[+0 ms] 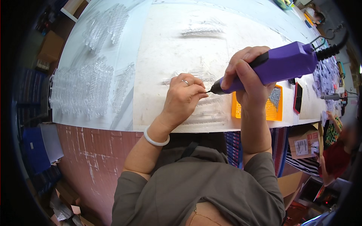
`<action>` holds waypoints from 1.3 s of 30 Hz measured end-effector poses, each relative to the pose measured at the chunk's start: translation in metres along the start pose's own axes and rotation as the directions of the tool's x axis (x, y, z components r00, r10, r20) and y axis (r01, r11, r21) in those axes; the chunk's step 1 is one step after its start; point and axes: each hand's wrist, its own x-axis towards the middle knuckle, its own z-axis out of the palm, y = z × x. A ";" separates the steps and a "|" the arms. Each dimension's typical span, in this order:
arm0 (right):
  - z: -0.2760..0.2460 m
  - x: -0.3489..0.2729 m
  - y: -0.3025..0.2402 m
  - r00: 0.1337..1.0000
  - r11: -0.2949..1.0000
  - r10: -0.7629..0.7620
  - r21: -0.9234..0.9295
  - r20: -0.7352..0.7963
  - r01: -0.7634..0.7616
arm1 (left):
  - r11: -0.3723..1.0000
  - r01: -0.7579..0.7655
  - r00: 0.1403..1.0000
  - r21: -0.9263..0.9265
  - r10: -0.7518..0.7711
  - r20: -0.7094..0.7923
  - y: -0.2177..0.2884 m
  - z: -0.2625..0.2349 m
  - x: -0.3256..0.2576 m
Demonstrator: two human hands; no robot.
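Pale worktop (pixel 158 41), clear plastic strips (pixel 83 88), purple powered driver (pixel 288 62) in my grasp.
Strips: heaped along the worktop's left edge, others toward its far edge. Driver: above the worktop near its front edge, nose to the left. Orange basket (pixel 238 109) of small grey pieces (pixel 275 96): at the front edge. My right hand (pixel 250 73): wrapped round the driver. My left hand (pixel 183 92): fingertips gathered at the dark bit (pixel 207 92); what they pinch, if anything, I cannot tell.

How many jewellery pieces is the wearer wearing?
3: ring on the left hand, white bangle on that wrist, thin necklace at the neck. Others may be hidden.
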 end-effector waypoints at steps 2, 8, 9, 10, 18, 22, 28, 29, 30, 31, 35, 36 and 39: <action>0.001 0.000 -0.001 0.999 0.999 -0.052 0.007 -0.003 0.052 | 0.998 0.045 0.999 -0.037 -0.046 -0.021 0.002 0.008 0.001; -0.010 0.006 0.001 0.991 0.991 -0.119 0.055 -0.060 0.122 | 0.946 0.254 0.966 -0.203 -0.258 0.006 0.000 0.009 0.002; -0.011 0.007 0.001 0.990 0.989 -0.117 0.078 -0.081 0.123 | 0.925 0.299 0.953 -0.234 -0.301 0.032 0.000 0.008 0.002; -0.013 0.007 0.000 0.990 0.989 -0.116 0.079 -0.083 0.123 | 0.925 0.301 0.953 -0.233 -0.301 0.033 0.001 0.008 0.002; -0.014 0.007 0.000 0.993 0.990 -0.109 0.080 -0.034 0.112 | 0.941 0.214 0.975 -0.261 -0.223 -0.007 0.001 0.019 0.001; -0.016 0.008 0.005 0.995 0.993 -0.091 0.073 -0.049 0.095 | 0.965 0.152 0.988 -0.216 -0.154 0.005 -0.004 0.020 0.003; -0.027 0.017 0.030 0.978 0.952 -0.187 -0.261 -0.092 0.157 | 0.939 -0.027 0.988 0.343 -0.028 0.153 -0.014 0.014 0.001; -0.028 0.019 0.034 0.978 0.952 -0.187 -0.262 -0.093 0.158 | 0.932 -0.031 0.987 0.361 -0.028 0.157 -0.014 0.015 -0.001; -0.027 0.020 0.036 0.979 0.955 -0.178 -0.258 -0.095 0.149 | 0.925 -0.034 0.986 0.378 -0.029 0.162 -0.013 0.015 -0.004; -0.027 0.021 0.039 0.981 0.957 -0.170 -0.255 -0.098 0.140 | 0.926 -0.034 0.986 0.376 -0.030 0.164 -0.012 0.015 -0.004; -0.031 0.021 0.049 0.977 0.949 -0.189 -0.273 -0.098 0.156 | 0.920 -0.035 0.977 0.390 -0.051 0.207 -0.011 0.015 -0.003; -0.031 0.021 0.049 0.977 0.949 -0.188 -0.274 -0.100 0.155 | 0.921 -0.034 0.976 0.387 -0.053 0.212 -0.011 0.016 -0.003; -0.028 0.021 0.052 0.982 0.949 -0.166 -0.284 -0.090 0.134 | 0.921 -0.033 0.975 0.388 -0.055 0.213 -0.010 0.014 -0.003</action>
